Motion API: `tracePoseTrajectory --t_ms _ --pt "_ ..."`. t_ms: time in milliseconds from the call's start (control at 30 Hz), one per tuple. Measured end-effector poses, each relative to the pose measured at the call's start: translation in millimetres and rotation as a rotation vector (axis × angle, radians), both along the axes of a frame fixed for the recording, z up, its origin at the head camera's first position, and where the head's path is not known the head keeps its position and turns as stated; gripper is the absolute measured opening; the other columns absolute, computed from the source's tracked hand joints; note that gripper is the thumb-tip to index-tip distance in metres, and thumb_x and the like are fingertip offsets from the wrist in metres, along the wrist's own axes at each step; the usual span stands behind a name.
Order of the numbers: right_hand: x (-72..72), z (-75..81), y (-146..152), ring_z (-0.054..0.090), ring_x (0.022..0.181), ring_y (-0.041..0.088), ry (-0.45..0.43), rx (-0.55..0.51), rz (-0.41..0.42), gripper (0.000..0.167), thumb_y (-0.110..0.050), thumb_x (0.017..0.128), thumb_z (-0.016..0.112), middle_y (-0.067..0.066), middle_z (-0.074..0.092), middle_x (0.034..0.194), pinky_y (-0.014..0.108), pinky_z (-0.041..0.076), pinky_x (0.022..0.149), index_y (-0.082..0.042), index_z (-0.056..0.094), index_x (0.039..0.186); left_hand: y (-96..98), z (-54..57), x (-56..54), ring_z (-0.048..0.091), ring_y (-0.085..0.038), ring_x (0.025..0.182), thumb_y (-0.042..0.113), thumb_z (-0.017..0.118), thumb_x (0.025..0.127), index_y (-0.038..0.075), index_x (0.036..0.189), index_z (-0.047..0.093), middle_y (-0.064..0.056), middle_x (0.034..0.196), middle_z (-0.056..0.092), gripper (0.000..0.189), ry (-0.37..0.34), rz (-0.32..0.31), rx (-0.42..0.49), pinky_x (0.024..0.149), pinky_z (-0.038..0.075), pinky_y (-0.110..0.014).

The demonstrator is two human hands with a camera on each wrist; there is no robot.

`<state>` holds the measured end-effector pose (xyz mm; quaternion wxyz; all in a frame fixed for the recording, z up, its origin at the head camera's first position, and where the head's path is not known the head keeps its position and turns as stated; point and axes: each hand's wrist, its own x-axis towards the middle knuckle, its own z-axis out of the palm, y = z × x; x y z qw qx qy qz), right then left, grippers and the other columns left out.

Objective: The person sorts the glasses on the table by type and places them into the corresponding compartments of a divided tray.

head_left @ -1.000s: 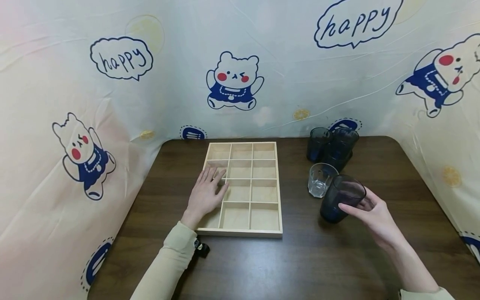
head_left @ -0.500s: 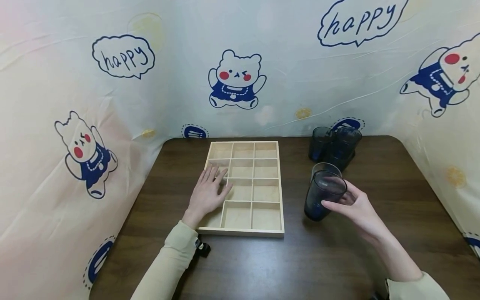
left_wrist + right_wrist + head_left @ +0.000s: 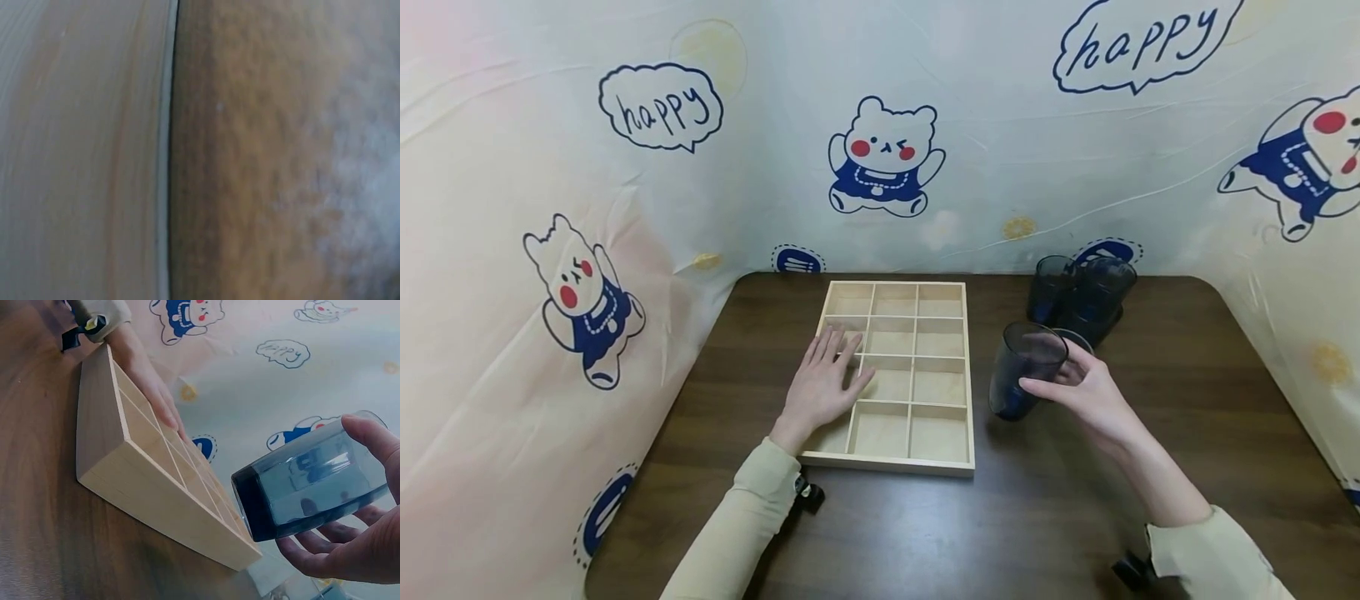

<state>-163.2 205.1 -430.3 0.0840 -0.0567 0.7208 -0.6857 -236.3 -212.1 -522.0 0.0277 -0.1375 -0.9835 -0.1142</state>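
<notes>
My right hand (image 3: 1097, 404) grips a dark blue drinking glass (image 3: 1017, 379), thumb on the near side, slightly tilted and seemingly just above the table, right of a wooden compartment tray (image 3: 887, 463). The right wrist view shows the thumb and fingers around the see-through glass (image 3: 312, 478), its thick base towards the tray (image 3: 162, 487). Spread, fairly straight fingers of my left hand (image 3: 820, 387) rest over the tray's left side. In the left wrist view only a blurred pale wooden surface (image 3: 81, 150) and the brown tabletop (image 3: 269, 156) show.
Several dark glasses (image 3: 1105, 292) stand close together at the back right of the table (image 3: 895, 533). A clear glass (image 3: 1081, 338) is mostly hidden behind the held glass and right hand. A patterned cloth (image 3: 970, 125) hangs round the table's back and sides.
The right hand has carried the dark glass leftward and slightly away, from beside the clear glass towards the tray, now covering most of the clear glass. The left hand stays on the tray.
</notes>
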Motion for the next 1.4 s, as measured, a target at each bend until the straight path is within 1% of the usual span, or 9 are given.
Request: tracePoseTrajectory --t_ms 367,533,633,767,867,1000,1100,1233,1400 --pt "-32.0 5.3 -18.3 0.072 0.117 -0.004 -0.046 0.008 -0.021 0.058 -0.014 0.100 0.081 -0.023 0.074 0.125 0.013 0.059 0.097 -0.018 0.058 0.154 -2.3 -2.7 1.0 0.017 -0.036 0.174 0.068 0.039 0.110 0.020 0.172 0.040 -0.019 0.181 0.030 0.078 0.019 0.007 -0.007 0.144 0.014 -0.052" --pt "-49.4 3.8 -30.4 0.068 0.122 -0.005 -0.059 0.074 -0.041 0.066 -0.023 0.101 0.082 -0.019 0.070 0.131 0.018 0.054 0.110 -0.018 0.052 0.159 -3.8 -2.5 1.7 0.018 -0.036 0.173 0.066 0.040 0.111 0.020 0.172 0.040 -0.018 0.181 0.031 0.077 0.028 0.005 -0.013 0.144 0.014 -0.051" --pt "-57.3 2.0 -39.8 0.066 0.129 0.003 -0.047 0.110 -0.061 0.069 -0.025 0.100 0.084 -0.005 0.068 0.142 0.030 0.052 0.122 -0.019 0.052 0.160 -3.9 -2.7 2.3 0.018 -0.036 0.173 0.065 0.041 0.111 0.021 0.172 0.039 -0.018 0.181 0.031 0.076 0.028 0.002 -0.014 0.144 0.013 -0.050" --pt "-67.5 0.8 -51.2 0.067 0.130 0.009 -0.029 0.115 -0.086 0.068 -0.024 0.098 0.085 0.010 0.065 0.152 0.030 0.054 0.120 -0.018 0.054 0.158 -4.0 -2.6 2.9 0.018 -0.036 0.174 0.065 0.041 0.111 0.021 0.173 0.038 -0.018 0.181 0.031 0.076 0.025 0.002 -0.012 0.144 0.014 -0.051" --pt "-75.9 1.2 -56.9 0.067 0.136 0.015 -0.039 0.093 -0.093 0.066 -0.023 0.098 0.085 0.014 0.062 0.157 0.032 0.052 0.123 -0.018 0.054 0.157 -3.5 -2.7 2.6 0.018 -0.036 0.174 0.064 0.041 0.111 0.021 0.173 0.038 -0.018 0.181 0.030 0.076 0.019 0.002 -0.009 0.144 0.014 -0.051" --pt "-86.7 2.6 -63.6 0.058 0.150 0.031 -0.045 0.072 -0.103 0.069 -0.021 0.098 0.085 0.018 0.059 0.161 0.049 0.043 0.133 -0.014 0.053 0.159 -1.7 -2.7 2.3 0.017 -0.036 0.174 0.065 0.040 0.111 0.021 0.173 0.038 -0.019 0.181 0.031 0.076 0.013 -0.003 -0.005 0.144 0.014 -0.051" --pt "-95.7 2.2 -67.7 0.060 0.146 0.028 -0.032 0.074 -0.118 0.070 -0.020 0.097 0.085 0.015 0.063 0.155 0.046 0.047 0.130 -0.013 0.053 0.159 -1.2 -2.4 2.7 0.018 -0.037 0.173 0.065 0.041 0.111 0.021 0.173 0.039 -0.019 0.181 0.032 0.076 0.018 -0.004 -0.009 0.144 0.014 -0.051" --pt "-107.2 0.7 -72.0 0.066 0.130 0.013 -0.012 0.097 -0.141 0.068 -0.021 0.096 0.086 -0.002 0.072 0.132 0.035 0.055 0.120 -0.012 0.056 0.156 -1.3 -1.2 3.2 0.018 -0.036 0.174 0.065 0.040 0.111 0.022 0.173 0.038 -0.018 0.181 0.031 0.076 0.016 -0.003 -0.020 0.144 0.014 -0.051" --pt "-118.7 -0.8 -75.1 0.066 0.124 0.007 -0.012 0.088 -0.151 0.066 -0.021 0.095 0.087 -0.014 0.071 0.116 0.028 0.055 0.112 -0.011 0.058 0.154 -1.8 0.4 2.1 0.016 -0.036 0.174 0.066 0.039 0.111 0.023 0.174 0.036 -0.018 0.182 0.029 0.076 0.010 -0.002 -0.018 0.144 0.012 -0.050"
